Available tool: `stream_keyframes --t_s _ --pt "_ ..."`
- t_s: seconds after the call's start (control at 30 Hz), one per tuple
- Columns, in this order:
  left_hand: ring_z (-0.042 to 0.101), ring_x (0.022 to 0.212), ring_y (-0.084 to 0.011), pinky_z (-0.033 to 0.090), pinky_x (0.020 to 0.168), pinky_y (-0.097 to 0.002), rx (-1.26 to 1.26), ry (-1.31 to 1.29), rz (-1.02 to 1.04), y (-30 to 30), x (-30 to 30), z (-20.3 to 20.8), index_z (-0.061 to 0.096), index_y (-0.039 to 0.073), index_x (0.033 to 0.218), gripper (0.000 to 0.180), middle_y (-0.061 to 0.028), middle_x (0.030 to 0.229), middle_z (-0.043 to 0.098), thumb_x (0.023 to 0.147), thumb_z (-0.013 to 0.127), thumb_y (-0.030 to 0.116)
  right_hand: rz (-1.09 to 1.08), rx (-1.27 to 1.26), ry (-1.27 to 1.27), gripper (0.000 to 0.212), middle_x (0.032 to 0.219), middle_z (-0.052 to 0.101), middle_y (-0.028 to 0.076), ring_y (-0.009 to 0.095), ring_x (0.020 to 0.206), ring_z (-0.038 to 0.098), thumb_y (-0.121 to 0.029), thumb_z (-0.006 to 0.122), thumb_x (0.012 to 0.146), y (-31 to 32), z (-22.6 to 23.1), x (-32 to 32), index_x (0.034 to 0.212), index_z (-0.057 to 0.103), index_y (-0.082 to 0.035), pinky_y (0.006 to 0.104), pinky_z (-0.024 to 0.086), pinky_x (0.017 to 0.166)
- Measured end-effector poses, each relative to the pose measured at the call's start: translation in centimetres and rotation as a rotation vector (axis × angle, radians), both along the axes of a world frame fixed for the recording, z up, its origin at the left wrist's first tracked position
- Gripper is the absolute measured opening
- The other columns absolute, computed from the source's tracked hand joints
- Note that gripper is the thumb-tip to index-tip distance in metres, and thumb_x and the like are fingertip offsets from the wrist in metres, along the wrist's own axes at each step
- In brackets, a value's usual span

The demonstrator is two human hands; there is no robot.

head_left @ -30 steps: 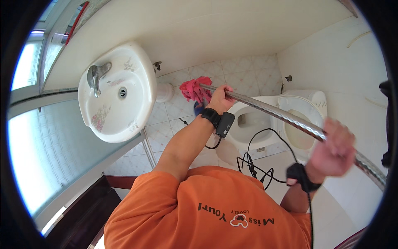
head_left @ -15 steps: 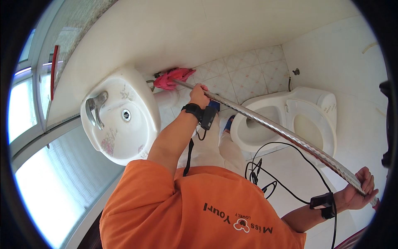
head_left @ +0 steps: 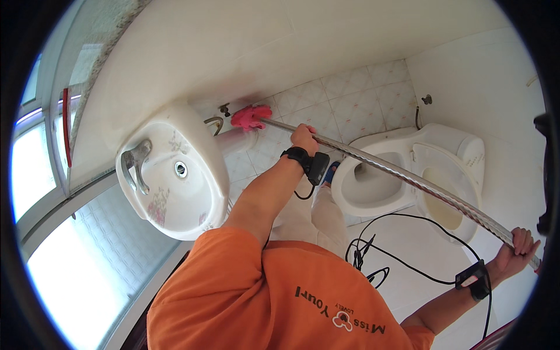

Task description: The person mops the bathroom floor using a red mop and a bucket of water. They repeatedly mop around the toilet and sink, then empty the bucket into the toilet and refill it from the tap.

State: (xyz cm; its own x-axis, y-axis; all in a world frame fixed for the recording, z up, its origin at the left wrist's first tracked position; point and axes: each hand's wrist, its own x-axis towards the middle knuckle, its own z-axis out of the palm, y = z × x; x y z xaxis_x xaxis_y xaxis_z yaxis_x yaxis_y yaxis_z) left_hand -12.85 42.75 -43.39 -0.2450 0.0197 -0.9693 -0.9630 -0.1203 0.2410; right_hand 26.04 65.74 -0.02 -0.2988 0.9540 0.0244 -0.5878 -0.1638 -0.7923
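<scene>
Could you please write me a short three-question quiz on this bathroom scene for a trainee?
1. True or false: both the left hand and the right hand grip the metal pole.
2. What colour is the mop head?
3. The mop head lies nearest the: A) toilet B) sink C) window.

Key: 1 true. 2 pink. 3 B.

Head camera looks steeply down (fisheye, close) over the floor tiles (head_left: 350, 99)

White sink (head_left: 175, 192) w/ tap (head_left: 135, 166), toilet (head_left: 408, 175), black cable (head_left: 379, 251).
</scene>
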Motion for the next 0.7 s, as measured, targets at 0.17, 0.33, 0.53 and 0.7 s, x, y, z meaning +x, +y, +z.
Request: stream_keyframes --t_s 0.17,0.33,0.53,0.7 --pt "0.053 0.064 -0.0203 0.042 0.058 -0.0332 -0.116 0.458 -0.599 -2.5 -1.2 -3.7 0.052 0.008 0.067 0.011 -0.0067 0.067 0.055 0.078 0.050 0.011 0.062 -0.004 0.016 0.040 0.056 0.024 -0.001 0.010 0.048 0.021 -0.014 0.041 0.095 -1.3 -2.0 -4.8 0.059 0.025 -0.015 0.0268 0.024 0.052" --pt "0.054 0.062 -0.0193 0.045 0.057 -0.0312 -0.349 1.055 -1.199 -10.0 -7.4 -7.4 0.054 0.009 0.070 0.004 -0.0059 0.066 0.055 0.074 0.055 0.010 -0.050 -0.086 -0.067 0.040 0.055 0.025 -0.002 0.010 0.048 0.023 -0.020 0.039 0.098 -3.9 -9.8 -9.7 0.060 0.027 -0.014 0.0270 0.025 0.050" --pt "0.048 0.057 -0.0194 0.045 0.055 -0.0345 -0.045 0.236 -0.007 -14.5 -11.8 -12.2 0.048 0.008 0.073 0.008 -0.0063 0.065 0.049 0.078 0.052 0.012 0.062 -0.184 -0.253 0.040 0.059 0.026 -0.003 0.012 0.055 0.023 -0.030 0.041 0.097 -10.0 -20.0 -17.6 0.062 0.029 -0.014 0.0311 0.024 0.054" --pt "0.049 0.063 -0.0205 0.046 0.058 -0.0382 0.001 0.053 0.186 -13.7 -10.1 -12.4 0.045 0.008 0.085 0.010 -0.0063 0.066 0.049 0.084 0.052 0.015 0.278 -0.355 -0.168 0.026 0.067 0.043 0.002 0.019 0.070 0.046 -0.020 0.047 0.095 -15.1 -26.2 -24.7 0.072 0.041 -0.010 0.0448 0.037 0.092"
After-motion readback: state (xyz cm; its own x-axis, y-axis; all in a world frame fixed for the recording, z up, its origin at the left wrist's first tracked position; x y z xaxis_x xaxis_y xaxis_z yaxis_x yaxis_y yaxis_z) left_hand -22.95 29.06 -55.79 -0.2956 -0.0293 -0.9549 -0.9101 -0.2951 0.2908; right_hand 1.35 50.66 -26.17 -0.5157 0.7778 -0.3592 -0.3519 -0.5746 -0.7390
